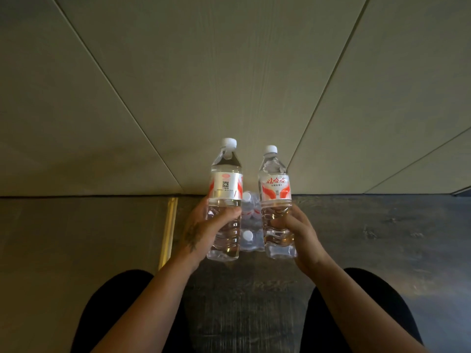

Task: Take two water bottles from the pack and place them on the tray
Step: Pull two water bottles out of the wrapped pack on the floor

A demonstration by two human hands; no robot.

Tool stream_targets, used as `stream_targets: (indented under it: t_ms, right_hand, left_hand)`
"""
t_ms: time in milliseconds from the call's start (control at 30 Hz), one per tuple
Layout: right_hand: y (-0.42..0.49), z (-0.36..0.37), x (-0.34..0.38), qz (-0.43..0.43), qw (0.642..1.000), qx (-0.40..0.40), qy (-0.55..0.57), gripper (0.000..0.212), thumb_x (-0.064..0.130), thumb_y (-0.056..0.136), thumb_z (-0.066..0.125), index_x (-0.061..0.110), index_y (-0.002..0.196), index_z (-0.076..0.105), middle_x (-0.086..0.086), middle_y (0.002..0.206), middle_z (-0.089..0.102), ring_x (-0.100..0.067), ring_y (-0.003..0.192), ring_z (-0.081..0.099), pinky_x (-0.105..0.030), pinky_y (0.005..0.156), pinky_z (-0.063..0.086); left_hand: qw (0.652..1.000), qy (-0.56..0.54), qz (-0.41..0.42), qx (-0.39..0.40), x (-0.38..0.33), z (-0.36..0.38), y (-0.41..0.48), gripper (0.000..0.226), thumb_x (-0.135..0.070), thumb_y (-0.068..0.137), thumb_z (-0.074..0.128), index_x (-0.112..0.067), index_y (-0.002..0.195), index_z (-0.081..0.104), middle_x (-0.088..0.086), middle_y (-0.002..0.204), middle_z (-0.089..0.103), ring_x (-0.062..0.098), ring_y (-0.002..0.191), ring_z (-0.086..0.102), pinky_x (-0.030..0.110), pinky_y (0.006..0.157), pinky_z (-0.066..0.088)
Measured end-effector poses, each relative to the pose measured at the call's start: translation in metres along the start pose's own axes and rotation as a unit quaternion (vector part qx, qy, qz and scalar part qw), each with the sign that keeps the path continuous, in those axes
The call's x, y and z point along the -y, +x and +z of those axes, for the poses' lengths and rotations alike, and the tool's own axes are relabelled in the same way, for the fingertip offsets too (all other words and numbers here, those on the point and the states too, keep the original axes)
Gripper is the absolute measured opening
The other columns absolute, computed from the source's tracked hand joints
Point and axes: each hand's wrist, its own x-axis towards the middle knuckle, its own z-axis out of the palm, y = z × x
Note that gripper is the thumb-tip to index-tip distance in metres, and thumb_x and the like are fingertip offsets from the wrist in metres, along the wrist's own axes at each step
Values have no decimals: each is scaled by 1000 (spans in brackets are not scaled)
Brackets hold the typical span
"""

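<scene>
I hold two clear water bottles upright, side by side, each with a white cap and a red-and-white label. My left hand (204, 230) grips the lower half of the left bottle (225, 184). My right hand (299, 233) grips the lower half of the right bottle (275, 187). Between and below them the pack of bottles (251, 225) stands on the dark floor, with white caps showing through its clear wrap. No tray is in view.
A pale panelled wall (229, 85) rises right behind the pack. A brass strip (168, 230) runs along the floor to the left. My dark-clothed knees (114, 314) fill the bottom corners, with dark wood-grain floor (369, 230) to the right.
</scene>
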Motion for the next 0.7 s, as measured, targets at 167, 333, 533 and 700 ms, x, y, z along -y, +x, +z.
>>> stream_targets:
  t_ms: [167, 333, 533, 700]
  right_hand:
    - [-22, 7, 33, 0, 1000, -13, 10, 69, 35, 76, 75, 10, 138, 61, -18, 127, 75, -40, 116, 74, -64, 105, 55]
    - [-83, 18, 118, 2, 999, -25, 33, 64, 36, 75, 76, 12, 134, 63, -9, 114, 81, -32, 105, 80, -43, 83, 63]
    - [-182, 35, 247, 11, 999, -26, 44, 67, 36, 73, 79, 9, 132, 63, -5, 106, 82, -24, 94, 81, -35, 77, 63]
    - [-269, 49, 353, 2, 998, -35, 49, 72, 45, 68, 81, 13, 131, 65, -14, 116, 79, -34, 102, 79, -43, 82, 62]
  left_hand:
    - [1000, -9, -14, 6, -32, 3, -22, 69, -63, 54, 83, -39, 117, 67, -15, 91, 84, 10, 87, 81, 31, 75, 61]
    - [999, -3, -26, 27, -124, 10, -87, 71, -60, 55, 83, -35, 120, 67, -17, 89, 84, 4, 79, 82, 17, 61, 61]
    - [998, 10, -46, 36, -263, 21, -179, 68, -58, 56, 86, -32, 118, 71, -9, 89, 86, 13, 76, 84, 21, 61, 62]
    - [999, 10, -53, -1, -369, 28, -261, 75, -65, 53, 84, -36, 121, 71, -1, 99, 86, 23, 89, 84, 38, 72, 64]
